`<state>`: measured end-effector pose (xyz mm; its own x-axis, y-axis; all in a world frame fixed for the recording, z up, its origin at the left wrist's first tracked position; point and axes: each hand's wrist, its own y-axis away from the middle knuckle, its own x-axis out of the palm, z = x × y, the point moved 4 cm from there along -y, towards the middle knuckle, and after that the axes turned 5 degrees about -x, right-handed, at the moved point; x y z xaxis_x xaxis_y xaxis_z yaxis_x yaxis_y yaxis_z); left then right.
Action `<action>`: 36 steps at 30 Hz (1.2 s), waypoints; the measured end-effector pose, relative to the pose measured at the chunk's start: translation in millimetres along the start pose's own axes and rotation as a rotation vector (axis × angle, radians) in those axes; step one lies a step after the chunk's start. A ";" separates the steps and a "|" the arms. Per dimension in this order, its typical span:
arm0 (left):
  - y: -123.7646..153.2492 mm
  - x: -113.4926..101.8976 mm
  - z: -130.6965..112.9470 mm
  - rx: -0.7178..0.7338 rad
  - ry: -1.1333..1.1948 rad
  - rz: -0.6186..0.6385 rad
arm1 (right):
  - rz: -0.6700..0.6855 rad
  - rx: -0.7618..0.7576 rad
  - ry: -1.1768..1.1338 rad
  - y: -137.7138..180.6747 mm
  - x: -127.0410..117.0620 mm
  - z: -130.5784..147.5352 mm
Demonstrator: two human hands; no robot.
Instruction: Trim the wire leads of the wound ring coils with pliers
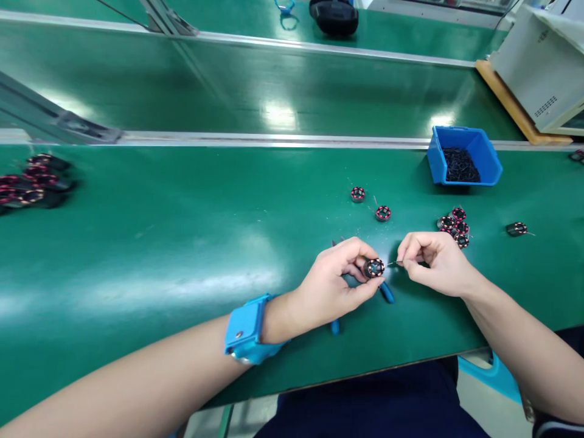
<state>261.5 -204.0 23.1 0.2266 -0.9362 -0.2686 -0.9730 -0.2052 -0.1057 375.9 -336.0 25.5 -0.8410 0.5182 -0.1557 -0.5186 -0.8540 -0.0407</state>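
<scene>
My left hand is closed around a small round wound coil, black with copper-pink windings, held just above the green bench. My right hand pinches a thin wire lead that sticks out of that coil to the right. Blue-handled pliers lie on the bench under my hands, mostly hidden. A blue wrist strap sits on my left wrist.
Two loose coils lie beyond my hands, a cluster of coils to the right, one more coil farther right. A blue bin holds small black parts. Another coil pile lies far left. A conveyor rail runs behind.
</scene>
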 end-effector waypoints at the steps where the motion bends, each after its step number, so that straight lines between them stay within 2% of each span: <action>1: -0.1 0.0 -0.4 0.008 -0.004 0.006 | 0.006 -0.001 0.006 0.0 0.3 0.0; 10: 0.4 -0.7 -2.4 0.038 -0.037 0.018 | 0.054 -0.014 0.047 0.3 2.3 0.0; 36: 0.7 -0.5 -0.8 0.014 -0.021 0.051 | 0.049 0.029 0.063 -0.6 1.8 1.9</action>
<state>260.6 -203.9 24.0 0.1776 -0.9392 -0.2938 -0.9826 -0.1529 -0.1050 374.4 -334.5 27.1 -0.8545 0.4709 -0.2191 -0.4820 -0.8762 -0.0033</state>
